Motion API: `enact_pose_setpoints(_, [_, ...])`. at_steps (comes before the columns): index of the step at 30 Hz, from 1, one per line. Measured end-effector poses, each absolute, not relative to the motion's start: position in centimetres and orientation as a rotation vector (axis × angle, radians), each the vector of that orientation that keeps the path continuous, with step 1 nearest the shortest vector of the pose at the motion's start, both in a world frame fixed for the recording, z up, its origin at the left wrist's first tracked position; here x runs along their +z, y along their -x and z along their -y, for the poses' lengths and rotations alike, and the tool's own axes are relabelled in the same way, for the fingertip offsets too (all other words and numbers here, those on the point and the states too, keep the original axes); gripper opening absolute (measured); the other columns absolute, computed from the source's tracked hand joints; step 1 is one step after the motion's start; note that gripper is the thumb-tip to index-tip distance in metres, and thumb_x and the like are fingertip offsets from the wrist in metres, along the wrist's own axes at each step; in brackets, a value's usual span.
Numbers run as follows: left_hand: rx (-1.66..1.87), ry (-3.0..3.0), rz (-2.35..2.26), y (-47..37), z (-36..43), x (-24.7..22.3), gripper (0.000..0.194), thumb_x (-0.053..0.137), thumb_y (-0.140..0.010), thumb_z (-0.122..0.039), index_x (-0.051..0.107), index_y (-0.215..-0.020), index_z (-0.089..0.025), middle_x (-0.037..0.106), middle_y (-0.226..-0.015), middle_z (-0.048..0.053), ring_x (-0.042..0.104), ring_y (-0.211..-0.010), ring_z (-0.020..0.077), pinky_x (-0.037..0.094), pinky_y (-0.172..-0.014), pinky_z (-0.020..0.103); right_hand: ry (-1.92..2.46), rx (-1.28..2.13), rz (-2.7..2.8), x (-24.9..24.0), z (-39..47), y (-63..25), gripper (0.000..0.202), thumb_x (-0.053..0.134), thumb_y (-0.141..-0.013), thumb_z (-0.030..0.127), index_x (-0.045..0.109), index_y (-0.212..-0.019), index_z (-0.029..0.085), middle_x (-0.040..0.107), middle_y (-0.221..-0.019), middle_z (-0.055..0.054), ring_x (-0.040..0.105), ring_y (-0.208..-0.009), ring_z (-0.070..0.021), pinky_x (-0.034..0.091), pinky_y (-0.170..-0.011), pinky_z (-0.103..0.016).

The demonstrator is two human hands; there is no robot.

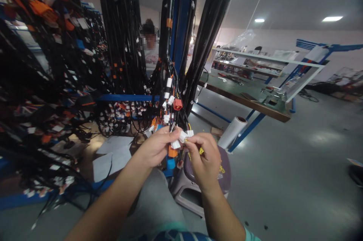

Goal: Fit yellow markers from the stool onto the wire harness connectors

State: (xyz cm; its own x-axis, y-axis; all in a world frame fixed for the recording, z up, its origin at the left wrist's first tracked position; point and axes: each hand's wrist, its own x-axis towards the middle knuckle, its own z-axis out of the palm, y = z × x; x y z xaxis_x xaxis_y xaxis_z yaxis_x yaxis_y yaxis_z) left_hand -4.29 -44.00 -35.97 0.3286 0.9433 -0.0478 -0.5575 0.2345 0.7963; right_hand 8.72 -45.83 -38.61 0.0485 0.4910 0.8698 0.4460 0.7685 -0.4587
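Note:
In the head view my left hand (159,144) is closed on a white connector (183,136) at the lower end of a hanging black wire harness (169,50). The fingertips of my right hand (205,158) pinch together at the right side of that connector; whatever tiny piece they hold is too small to name. More white connectors hang close by, along with a red connector (177,104) above my hands. Just below my fingers dangle an orange connector (172,152) and a blue connector (170,164).
Thick bundles of black harnesses (119,25) hang on a blue rack at the left. A purple stool (224,180) stands below my hands, with a white film roll (233,132) behind it. On the right is a workbench (235,90). Behind the harnesses is another person (149,54).

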Motion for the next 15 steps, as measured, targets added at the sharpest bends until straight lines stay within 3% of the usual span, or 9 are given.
enact_pose_setpoints(5, [1.120, -0.809, -0.623, 4.44, 43.96, -36.14, 0.034, 0.084, -0.055, -0.030, 0.059, -0.067, -0.009, 0.055, -0.057, 0.000, 0.050, -0.051, 0.0072, 0.041, -0.049, 0.017, 0.777, 0.000, 1.590, -38.57, 45.83, -8.66, 0.009, 0.057, -0.083, 0.014, 0.058, -0.081, 0.023, 0.060, -0.072, 0.001, 0.056, -0.070, -0.0130, 0.042, -0.062, -0.026])
enact_pose_setpoints(15, [1.136, -0.826, -0.629, 4.35, 44.10, -35.85, 0.035, 0.083, -0.056, -0.029, 0.058, -0.068, -0.009, 0.055, -0.058, -0.001, 0.049, -0.052, 0.0067, 0.041, -0.049, 0.017, 0.777, 0.008, 1.579, -38.67, 45.72, -8.60, 0.009, 0.057, -0.083, 0.013, 0.059, -0.081, 0.022, 0.060, -0.072, 0.000, 0.055, -0.068, -0.0124, 0.043, -0.061, -0.026])
